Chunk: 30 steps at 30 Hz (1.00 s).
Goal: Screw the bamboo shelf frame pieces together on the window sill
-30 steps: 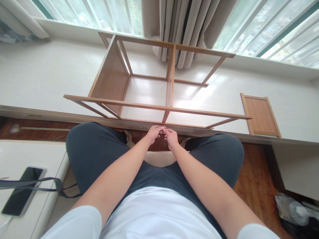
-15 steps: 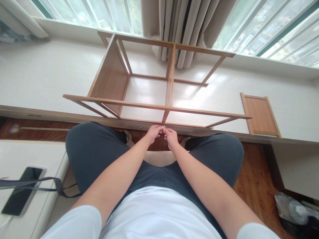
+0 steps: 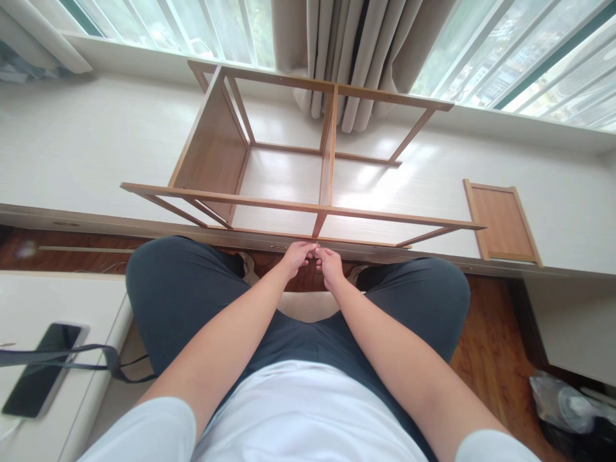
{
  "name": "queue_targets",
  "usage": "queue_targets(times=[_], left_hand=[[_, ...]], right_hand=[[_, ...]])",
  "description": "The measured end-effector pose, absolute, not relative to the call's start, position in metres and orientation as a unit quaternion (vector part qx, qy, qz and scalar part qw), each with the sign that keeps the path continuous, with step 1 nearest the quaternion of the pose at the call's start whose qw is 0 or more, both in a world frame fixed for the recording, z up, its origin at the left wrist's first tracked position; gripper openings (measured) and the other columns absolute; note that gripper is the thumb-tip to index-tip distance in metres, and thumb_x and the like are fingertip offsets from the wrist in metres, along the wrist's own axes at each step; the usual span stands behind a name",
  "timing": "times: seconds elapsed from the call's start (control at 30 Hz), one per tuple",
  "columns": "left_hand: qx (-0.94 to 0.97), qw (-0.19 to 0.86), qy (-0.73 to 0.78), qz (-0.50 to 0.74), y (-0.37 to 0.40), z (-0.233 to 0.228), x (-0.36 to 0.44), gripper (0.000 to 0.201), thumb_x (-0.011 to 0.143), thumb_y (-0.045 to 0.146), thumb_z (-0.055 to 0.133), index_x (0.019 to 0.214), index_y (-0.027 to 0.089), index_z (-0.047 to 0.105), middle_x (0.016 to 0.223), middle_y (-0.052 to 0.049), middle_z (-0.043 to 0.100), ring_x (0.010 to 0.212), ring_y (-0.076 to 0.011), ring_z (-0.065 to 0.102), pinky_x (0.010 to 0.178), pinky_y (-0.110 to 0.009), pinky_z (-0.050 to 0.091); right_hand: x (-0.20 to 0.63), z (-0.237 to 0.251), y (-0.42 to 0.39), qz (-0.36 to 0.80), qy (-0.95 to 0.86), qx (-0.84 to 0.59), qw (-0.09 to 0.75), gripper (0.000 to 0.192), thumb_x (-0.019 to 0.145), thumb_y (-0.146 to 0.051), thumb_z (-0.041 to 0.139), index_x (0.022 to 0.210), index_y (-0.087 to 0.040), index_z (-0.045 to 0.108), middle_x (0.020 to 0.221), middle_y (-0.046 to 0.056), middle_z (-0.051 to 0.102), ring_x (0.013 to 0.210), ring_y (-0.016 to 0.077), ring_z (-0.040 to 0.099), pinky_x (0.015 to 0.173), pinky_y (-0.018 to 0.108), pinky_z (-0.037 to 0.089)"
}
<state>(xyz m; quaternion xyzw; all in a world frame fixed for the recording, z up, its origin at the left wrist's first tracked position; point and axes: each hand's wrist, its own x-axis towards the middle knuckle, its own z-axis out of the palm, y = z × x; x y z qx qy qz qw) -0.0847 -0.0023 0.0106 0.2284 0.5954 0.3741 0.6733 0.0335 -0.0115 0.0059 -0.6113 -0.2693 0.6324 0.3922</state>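
Observation:
My left hand (image 3: 297,258) and my right hand (image 3: 330,265) meet between my knees, fingertips pinched together around something tiny with a thin pale tip. Its kind is too small to make out. Just beyond them a brown wooden shelf frame (image 3: 269,200) lies on its side on the white window ledge. One solid panel (image 3: 212,138) closes off its left part, and a shelf (image 3: 328,147) stands across its middle. To the right a separate wooden panel (image 3: 503,221) with two side rails lies flat on the ledge.
At the lower left, a phone (image 3: 43,369) and a dark strap (image 3: 96,357) lie on a white cabinet top (image 3: 101,301). Grey curtains (image 3: 332,58) hang behind the frame. A clear plastic bag (image 3: 561,404) sits on the wooden floor (image 3: 486,333) at lower right.

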Motion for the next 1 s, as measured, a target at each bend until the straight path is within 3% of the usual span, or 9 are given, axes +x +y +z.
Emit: queue_targets(times=[0.43,1.0], left_hand=[[0.232,0.665,0.605,0.373,-0.004,0.014,-0.086,0.036,0.064,0.045,0.078,0.083,0.015,0.073,0.080,-0.004,0.067,0.067,-0.0098,0.053,0.054,-0.019,0.033],[0.225,0.655,0.608,0.389,-0.010,0.013,-0.092,0.035,0.063,0.043,0.079,0.084,0.014,0.073,0.077,-0.004,0.065,0.065,-0.0100,0.051,0.055,-0.020,0.031]], right_hand=[[0.031,0.003,-0.011,0.633,-0.274,-0.605,0.397,0.024,0.064,-0.038,0.067,0.072,-0.015,0.067,0.060,-0.002,0.058,0.051,0.0076,0.042,0.044,0.019,0.033],[0.024,-0.003,-0.016,0.632,-0.292,-0.597,0.399,0.031,0.061,-0.044,0.074,0.067,-0.017,0.061,0.058,-0.001,0.058,0.049,0.0084,0.041,0.043,0.021,0.033]])
